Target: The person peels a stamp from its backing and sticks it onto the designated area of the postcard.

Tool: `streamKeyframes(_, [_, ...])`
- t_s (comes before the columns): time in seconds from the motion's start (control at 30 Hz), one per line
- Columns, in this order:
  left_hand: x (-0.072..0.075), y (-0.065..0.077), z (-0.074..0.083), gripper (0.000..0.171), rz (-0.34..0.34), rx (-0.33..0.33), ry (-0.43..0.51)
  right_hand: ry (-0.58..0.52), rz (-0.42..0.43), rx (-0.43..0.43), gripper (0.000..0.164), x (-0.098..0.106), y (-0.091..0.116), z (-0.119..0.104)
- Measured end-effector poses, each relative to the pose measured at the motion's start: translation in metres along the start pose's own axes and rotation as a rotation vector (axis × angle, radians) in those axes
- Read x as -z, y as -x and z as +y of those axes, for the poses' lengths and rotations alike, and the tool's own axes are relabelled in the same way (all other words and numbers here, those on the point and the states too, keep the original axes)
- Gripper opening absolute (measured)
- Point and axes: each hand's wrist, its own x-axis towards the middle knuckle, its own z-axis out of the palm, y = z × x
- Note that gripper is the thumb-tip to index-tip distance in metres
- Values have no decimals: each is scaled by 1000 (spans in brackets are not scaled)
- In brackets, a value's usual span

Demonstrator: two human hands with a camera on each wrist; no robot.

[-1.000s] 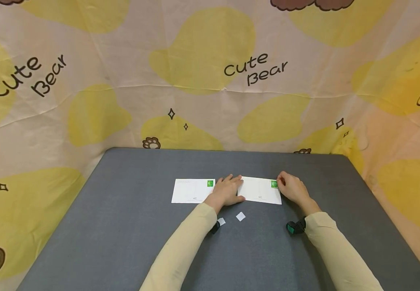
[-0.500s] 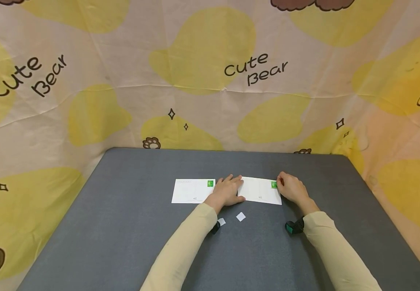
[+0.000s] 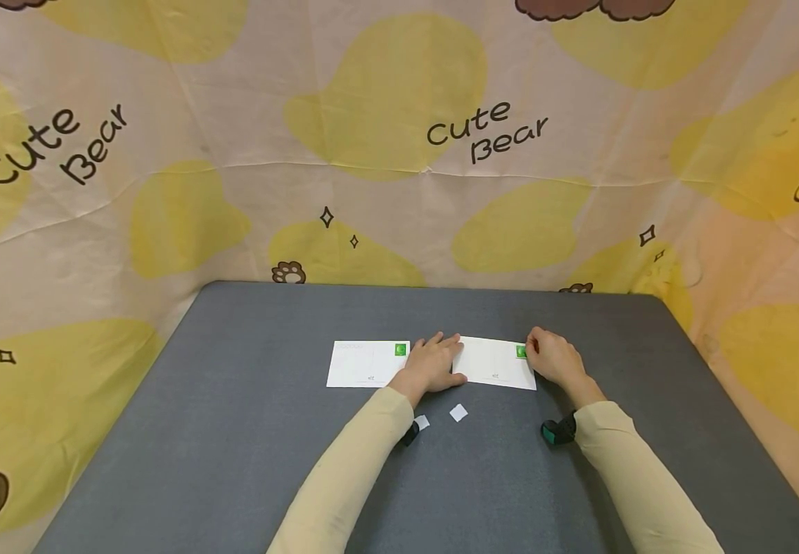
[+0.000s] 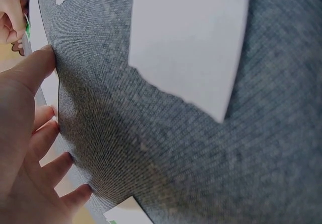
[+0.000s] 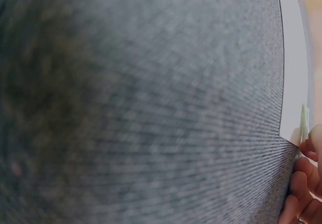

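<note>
Two white postcards lie side by side on the grey table. My left hand (image 3: 430,365) rests with spread fingers on the left edge of the right postcard (image 3: 491,360); in the left wrist view its fingers (image 4: 43,141) are extended. At that postcard's upper right corner, my right hand (image 3: 557,358) pinches the edge of a green stamp (image 3: 521,352). The right wrist view shows the stamp (image 5: 304,121) standing partly up from the card beside the fingertips (image 5: 305,149). The left postcard (image 3: 364,364) bears another green stamp (image 3: 401,350) at its upper right.
Two small white paper squares lie nearer me: one paper square (image 3: 458,413) in the open, another paper square (image 3: 423,422) partly behind the left wrist camera (image 3: 410,433). A patterned cloth (image 3: 385,154) hangs behind the table (image 3: 247,431).
The right wrist and forearm have shifted slightly left, while the fingers stay at the stamp. The left hand and both postcards look unmoved.
</note>
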Motion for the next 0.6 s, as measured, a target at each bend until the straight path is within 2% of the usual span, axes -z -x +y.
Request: streamKeyframes(0.6, [0, 0, 0, 66, 2, 4, 16, 28, -21, -17, 10, 1, -1, -6])
